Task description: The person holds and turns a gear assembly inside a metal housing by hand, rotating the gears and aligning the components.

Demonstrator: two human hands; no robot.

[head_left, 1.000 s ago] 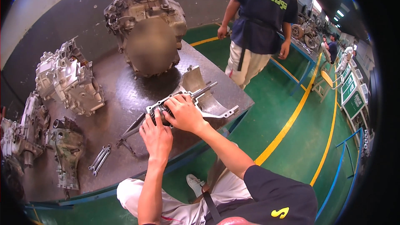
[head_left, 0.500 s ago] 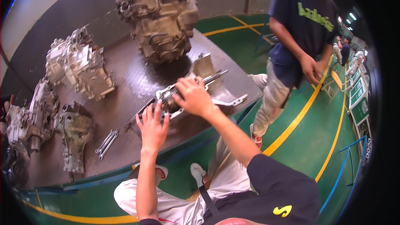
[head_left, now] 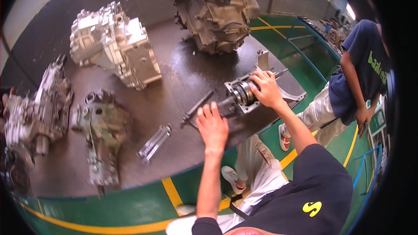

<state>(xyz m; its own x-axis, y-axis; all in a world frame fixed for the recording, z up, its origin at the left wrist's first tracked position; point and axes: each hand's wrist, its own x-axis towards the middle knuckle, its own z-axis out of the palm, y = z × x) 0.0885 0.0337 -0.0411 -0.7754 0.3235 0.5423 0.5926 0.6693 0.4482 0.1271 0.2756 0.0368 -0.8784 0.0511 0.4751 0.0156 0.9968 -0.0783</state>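
Note:
On the table's right part lies an open gearbox housing, a pale metal half-shell. A gear shaft with dark and shiny gears lies along it, its thin end sticking out to the far right. My right hand is closed over the gears, its fingers curled on top. To the left, my left hand is open, fingers spread, by the shaft's near end. Whether its fingertips touch the shaft I cannot tell. A slim dark rod lies just beyond the left fingertips.
Several wrenches lie left of my hands. Beyond them stand a greenish casing, a silver gearbox, another gearbox and a large brown transmission. A person in a dark shirt stands beyond the table's right end.
My view has swung left, so the table's things sit farther right. My left hand has come away from the housing's near side toward the shaft's left end. My right hand stays on the gears.

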